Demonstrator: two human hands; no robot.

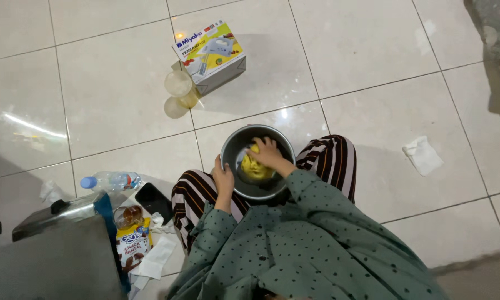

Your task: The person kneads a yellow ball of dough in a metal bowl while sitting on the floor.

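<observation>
A round metal bowl (231, 145) rests on my lap between my striped trouser legs. A lump of yellow dough (254, 168) lies inside it. My left hand (223, 179) grips the bowl's left rim. My right hand (268, 154) reaches into the bowl and presses down on top of the dough, fingers spread over it. My green dotted sleeves cover both forearms.
On the tiled floor a mixer's cardboard box (211, 54) and a glass (179, 87) stand ahead. At my left lie a plastic water bottle (110, 180), a black phone (153, 201), a snack packet (132, 244) and paper. A white cloth (422, 155) lies at right.
</observation>
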